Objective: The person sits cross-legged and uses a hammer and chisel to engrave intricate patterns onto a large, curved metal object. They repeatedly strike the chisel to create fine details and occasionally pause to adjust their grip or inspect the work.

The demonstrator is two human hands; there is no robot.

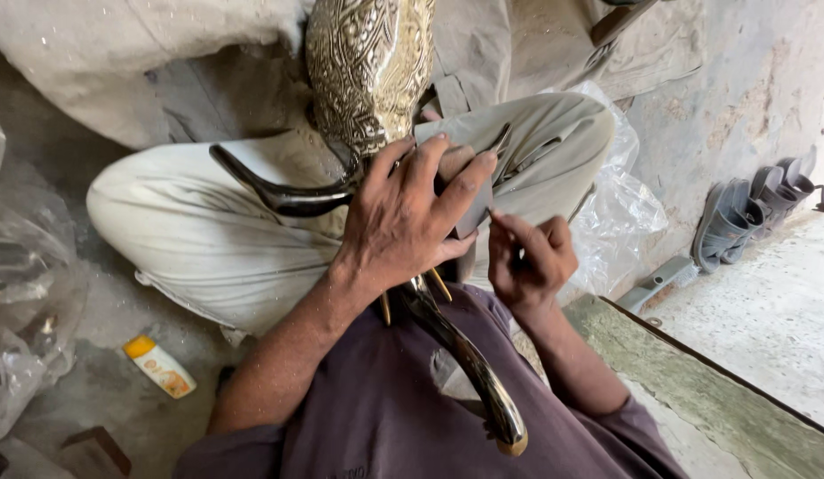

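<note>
Purple shirt sleeves and chest (385,417) fill bottom of frame, closest to lens. Person sits cross-legged in pale beige trousers (208,231) on grey concrete floor (110,355). Embossed brass animal-head figure with patterned gold surface (369,71) stands between the knees, upper part runs out of frame. Two dark polished curved horns come off it: one sweeps left across the thigh (279,191), other comes toward camera over the shirt (474,372), brass cap at its tip.

Left hand (403,222) spread over the base of the figure, fingers wrapped round and pressing a small grey sheet, likely abrasive paper (470,177), against the metal. Closed grip, holding figure plus sheet. Right hand (527,257) curled shut beside it, fingertips pinching the lower edge of the same grey sheet; nothing else visible in it.

Handling judgement: figure looks heavy, rigid, hollow metal; embossing gives friction, horns look smooth and slippery. Best hold seems at the neck where horns join, not on the horns, which could lever or snap off. Sheet is thin, floppy, light.

Around: clear crumpled plastic bag (620,213) by right knee, another plastic heap (22,310) far left, small white tube with orange cap (159,365) on floor, grey sandals (753,208) by wall, green-painted ledge (696,381) at right.
</note>
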